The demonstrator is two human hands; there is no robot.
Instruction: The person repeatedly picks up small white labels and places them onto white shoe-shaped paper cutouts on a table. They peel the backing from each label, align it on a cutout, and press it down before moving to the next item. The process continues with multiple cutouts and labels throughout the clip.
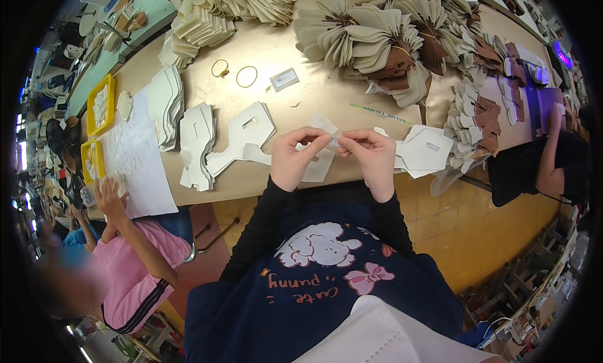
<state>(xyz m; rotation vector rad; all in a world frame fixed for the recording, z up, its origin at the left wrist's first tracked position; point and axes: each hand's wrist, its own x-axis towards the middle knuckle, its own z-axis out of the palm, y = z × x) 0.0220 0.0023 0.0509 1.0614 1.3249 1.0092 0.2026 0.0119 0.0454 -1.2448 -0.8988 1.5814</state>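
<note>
My left hand [294, 157] and my right hand [375, 160] meet over the table's near edge. Thumb and forefinger of each pinch a small, pale, translucent piece [335, 140], too small to name. Beneath and behind my hands lies a white cut piece [321, 164], partly hidden. Left of my left hand is a white shaped piece with a slot [251, 125], beside a stack of similar pieces [196, 143]. To the right of my right hand lies another pile of white pieces [424, 150], the top one bearing a small grey rectangle.
Rubber bands [247, 77] and a small grey rectangular plate [284, 79] lie farther back. Bundles of beige and brown pieces [383, 39] crowd the back right. Cream stacks [201, 23] stand back left. A co-worker in pink [141, 253] sits left, near yellow trays [100, 105]; another person works at right.
</note>
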